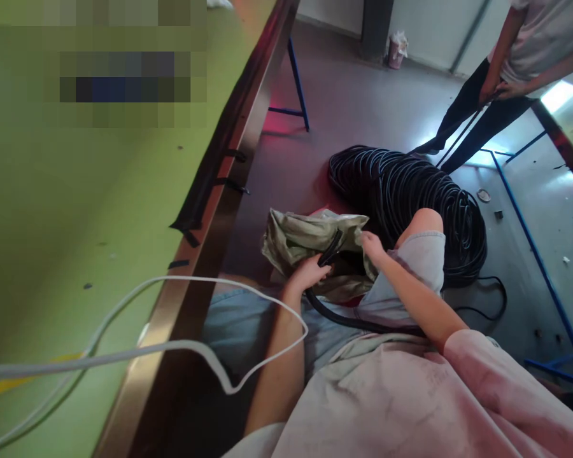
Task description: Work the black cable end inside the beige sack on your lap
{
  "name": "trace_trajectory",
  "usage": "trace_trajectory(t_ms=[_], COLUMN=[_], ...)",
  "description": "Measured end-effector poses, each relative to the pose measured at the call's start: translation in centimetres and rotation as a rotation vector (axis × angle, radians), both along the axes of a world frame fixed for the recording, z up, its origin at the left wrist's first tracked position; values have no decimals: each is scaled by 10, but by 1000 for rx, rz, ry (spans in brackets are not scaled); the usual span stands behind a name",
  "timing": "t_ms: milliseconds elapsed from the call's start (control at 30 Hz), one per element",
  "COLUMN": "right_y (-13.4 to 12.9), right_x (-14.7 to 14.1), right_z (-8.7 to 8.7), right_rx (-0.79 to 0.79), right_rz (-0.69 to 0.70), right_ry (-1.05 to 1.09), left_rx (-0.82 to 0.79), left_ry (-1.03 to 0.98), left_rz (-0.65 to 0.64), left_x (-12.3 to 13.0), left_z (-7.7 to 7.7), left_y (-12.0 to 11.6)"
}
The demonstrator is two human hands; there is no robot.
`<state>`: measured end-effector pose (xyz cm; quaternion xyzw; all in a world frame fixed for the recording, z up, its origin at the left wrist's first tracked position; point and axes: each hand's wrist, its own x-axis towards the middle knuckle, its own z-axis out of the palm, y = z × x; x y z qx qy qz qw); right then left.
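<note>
An olive-green cloth bag (291,232) lies over my lap with its mouth open. My left hand (311,272) is closed around a black cable (332,249), whose upper end sticks up inside the bag's opening. A thicker black cable (344,320) runs from below this hand across my thighs to the right. At the bag's right edge, my right hand (372,247) pinches the cloth. The contents deeper in the bag are dark and cannot be made out.
A green-topped table (124,191) with a metal edge is on the left, with a white cord (181,346) hanging over it. A large black cable coil (410,191) lies on the floor ahead. Beyond it, another person (506,89) holds cables. A blue-framed table (554,210) stands right.
</note>
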<state>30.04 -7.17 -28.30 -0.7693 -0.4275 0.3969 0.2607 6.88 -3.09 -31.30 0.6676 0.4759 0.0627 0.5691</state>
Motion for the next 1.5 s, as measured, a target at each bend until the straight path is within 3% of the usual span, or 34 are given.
trace_trajectory(t_ms=[67, 267, 333, 400, 500, 567, 633, 733, 833, 933, 1133, 1300, 1400, 1500], right_y=[17, 77, 87, 83, 50, 19, -8, -27, -26, -18, -15, -15, -11, -8], right_x=[21, 68, 74, 72, 50, 25, 1, -17, -15, -9, -17, -20, -14, -8], right_z=[11, 66, 86, 101, 107, 98, 78, 38, 1, -20, -35, -39, -39, -38], right_rx=[105, 479, 543, 423, 289, 411, 445, 162, -90, -183, -325, -267, -223, -277], right_rz=[-160, -411, -381, -266, -163, -70, 127, 279, 222, 67, 10, -175, -279, -341], right_ry=[34, 327, 311, 148, -115, -304, -268, -50, 128, 335, 555, 813, 851, 791], left_rx=[-46, -152, -161, -168, -176, -166, -120, 33, 140, 143, 213, 199, 168, 161], left_ry=[-50, -328, -381, -399, -374, -320, -243, -125, -63, -31, 83, -49, -102, -104], left_rz=[43, 122, 144, 191, 262, 274, 237, 124, 36, 13, 58, 28, -8, -25], left_x=[8, 27, 27, 24, 23, 27, 34, 50, 63, 67, 56, 56, 61, 65], left_z=[1, 20, 27, 29, 24, 14, 4, -10, -21, -30, -34, -29, -27, -28], left_y=[8, 24, 25, 24, 21, 18, 16, 11, 4, -4, -19, -21, -20, -20])
